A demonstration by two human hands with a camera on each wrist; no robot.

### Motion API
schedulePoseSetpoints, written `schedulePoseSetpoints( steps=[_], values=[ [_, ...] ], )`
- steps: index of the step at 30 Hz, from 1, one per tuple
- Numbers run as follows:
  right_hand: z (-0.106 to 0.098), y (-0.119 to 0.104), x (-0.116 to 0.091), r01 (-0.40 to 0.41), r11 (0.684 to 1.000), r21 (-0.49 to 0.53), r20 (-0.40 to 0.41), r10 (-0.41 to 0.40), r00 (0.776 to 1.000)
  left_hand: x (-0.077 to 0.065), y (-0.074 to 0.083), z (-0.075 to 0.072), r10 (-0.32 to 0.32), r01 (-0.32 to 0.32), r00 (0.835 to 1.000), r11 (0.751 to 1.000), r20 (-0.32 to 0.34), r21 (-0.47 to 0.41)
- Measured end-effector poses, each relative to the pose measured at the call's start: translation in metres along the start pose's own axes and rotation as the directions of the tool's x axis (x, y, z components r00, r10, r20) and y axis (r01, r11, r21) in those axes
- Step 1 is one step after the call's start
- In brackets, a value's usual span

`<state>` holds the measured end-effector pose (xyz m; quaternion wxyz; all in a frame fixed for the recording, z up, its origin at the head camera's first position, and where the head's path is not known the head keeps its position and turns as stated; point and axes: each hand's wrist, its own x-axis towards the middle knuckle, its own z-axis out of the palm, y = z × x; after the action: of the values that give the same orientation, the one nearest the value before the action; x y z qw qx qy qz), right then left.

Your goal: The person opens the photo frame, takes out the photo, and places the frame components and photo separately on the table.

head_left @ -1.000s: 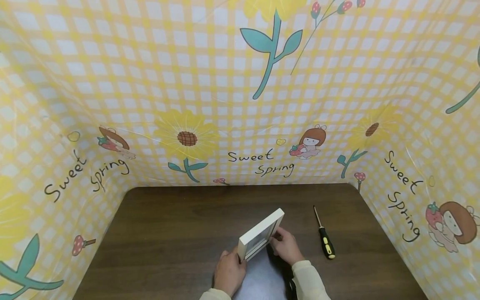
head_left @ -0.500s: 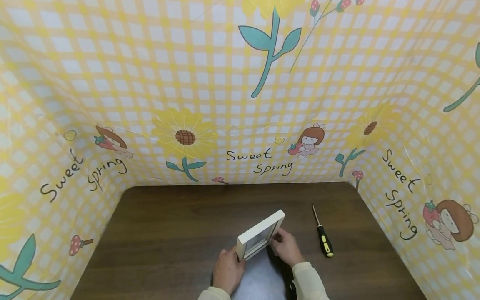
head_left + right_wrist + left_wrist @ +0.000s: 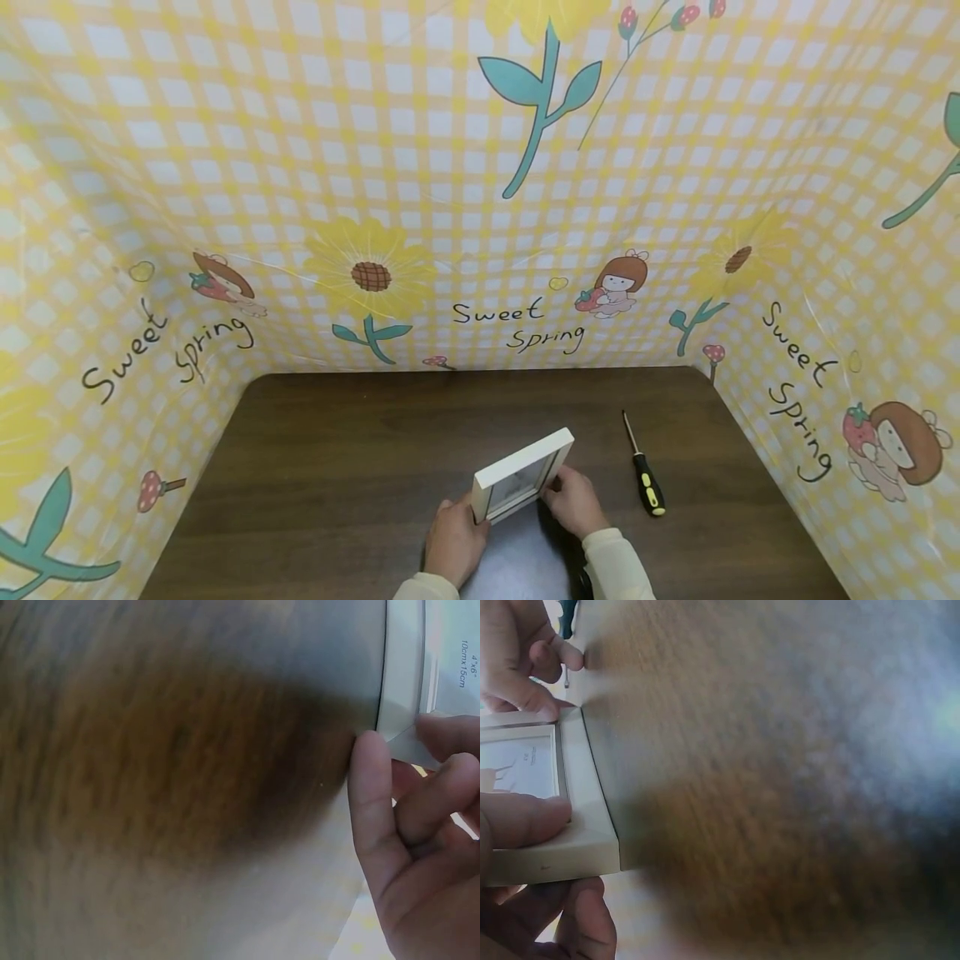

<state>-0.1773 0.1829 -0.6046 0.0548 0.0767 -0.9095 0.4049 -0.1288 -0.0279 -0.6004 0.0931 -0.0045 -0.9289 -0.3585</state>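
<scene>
A white picture frame (image 3: 522, 463) is held tilted above the table, its glazed front facing down toward me. My left hand (image 3: 456, 540) grips its left end; in the left wrist view the thumb (image 3: 529, 819) lies over the front border and fingers curl beneath. At the other end, my right hand (image 3: 576, 502) pinches the frame's corner. The right wrist view shows that thumb on the inner edge and a fingertip (image 3: 370, 750) against the outer edge. Behind the glass, an insert (image 3: 457, 656) bears the print 4"x6" 10cmx15cm.
On the dark wooden table (image 3: 337, 467), a screwdriver (image 3: 648, 485) with a black and yellow handle lies right of my right hand, its tip pointing away. Yellow checked cloth (image 3: 450, 208) with flowers and lettering rises around the table's back and sides. A dark object at the right sleeve is mostly hidden.
The frame's far right end has dropped slightly and tipped, showing more of its front. My right hand has moved slightly down with it; the left hand keeps its grip.
</scene>
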Motion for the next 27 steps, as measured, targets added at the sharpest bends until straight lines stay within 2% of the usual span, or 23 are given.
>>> schedulePoseSetpoints(
  steps=[8,19,27],
  values=[
    [0.001,-0.0002,0.0003,0.053,0.993,-0.107,-0.012,-0.054,0.998,0.0,-0.0023,0.0033,0.002,-0.003,1.0,1.0,-0.001,-0.014],
    [0.0006,0.0027,0.0009,0.062,0.987,-0.149,-0.014,-0.065,0.998,-0.0003,-0.0025,0.0031,0.018,-0.018,1.0,1.0,0.0,-0.024],
    [-0.0033,-0.0024,-0.0039,0.046,0.987,-0.152,0.031,-0.042,0.999,0.0025,-0.0052,0.0017,0.029,-0.029,0.999,0.999,0.02,-0.019]
  ],
)
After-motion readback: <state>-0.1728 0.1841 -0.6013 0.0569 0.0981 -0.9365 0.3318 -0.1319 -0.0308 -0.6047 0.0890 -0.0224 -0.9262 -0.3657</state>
